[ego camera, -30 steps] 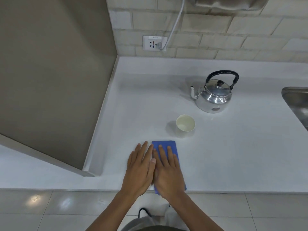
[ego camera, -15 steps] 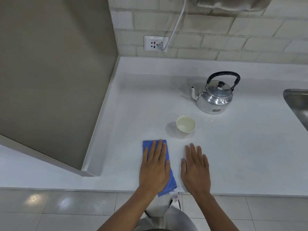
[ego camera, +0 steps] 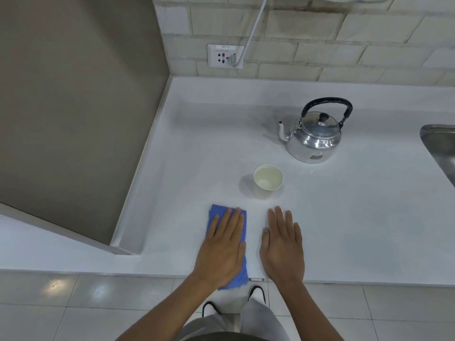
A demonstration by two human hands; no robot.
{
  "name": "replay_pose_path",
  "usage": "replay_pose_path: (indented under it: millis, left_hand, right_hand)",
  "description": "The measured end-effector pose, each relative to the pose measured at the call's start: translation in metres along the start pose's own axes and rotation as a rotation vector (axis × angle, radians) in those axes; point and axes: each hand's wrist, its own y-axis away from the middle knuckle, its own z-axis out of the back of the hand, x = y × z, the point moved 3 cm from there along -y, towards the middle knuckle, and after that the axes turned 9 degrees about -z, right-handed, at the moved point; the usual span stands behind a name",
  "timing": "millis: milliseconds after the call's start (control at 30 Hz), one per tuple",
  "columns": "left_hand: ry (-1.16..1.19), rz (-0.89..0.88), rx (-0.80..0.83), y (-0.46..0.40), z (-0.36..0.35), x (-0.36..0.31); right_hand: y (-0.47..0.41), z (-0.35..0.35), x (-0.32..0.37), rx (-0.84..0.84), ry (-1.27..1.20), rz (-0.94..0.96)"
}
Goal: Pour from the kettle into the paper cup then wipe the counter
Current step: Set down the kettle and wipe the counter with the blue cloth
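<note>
Head view: my left hand (ego camera: 222, 252) lies flat, fingers spread, pressing the blue cloth (ego camera: 216, 214) onto the white desk (ego camera: 344, 217); the cloth's near end overhangs the edge. My right hand (ego camera: 283, 247) rests open just beside it, palm down, holding nothing. Beyond stands the paper cup (ego camera: 268, 181), then the kettle (ego camera: 314, 135). The sink (ego camera: 440, 146) is cut off at right.

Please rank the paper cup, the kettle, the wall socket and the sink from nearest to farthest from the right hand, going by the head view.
From the right hand:
1. Paper cup, just ahead of the fingertips.
2. Kettle, farther back and slightly right.
3. Sink, at the far right edge.
4. Wall socket, on the back wall, left.
</note>
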Motion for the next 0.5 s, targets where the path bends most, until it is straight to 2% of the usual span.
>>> replay_pose_path:
  millis: [100,233,367,433,500]
  left_hand:
    - [-0.028,-0.088,0.005,0.010,0.006,0.025]
    - [-0.024,0.060,0.005,-0.018,0.018,0.054]
    - [-0.035,0.235,0.013,-0.037,0.009,0.033]
    - [-0.029,0.212,0.010,-0.033,-0.001,0.009]
    - [-0.030,0.115,0.017,-0.019,-0.009,-0.014]
  right_hand:
    - [0.000,0.001,0.000,-0.002,-0.009,0.010]
    - [-0.001,0.001,0.000,0.018,0.018,0.013]
    - [-0.002,0.000,0.000,0.018,0.012,0.002]
    - [-0.002,0.001,0.000,0.011,0.010,-0.003]
    - [-0.002,0.001,0.000,0.006,0.014,0.005]
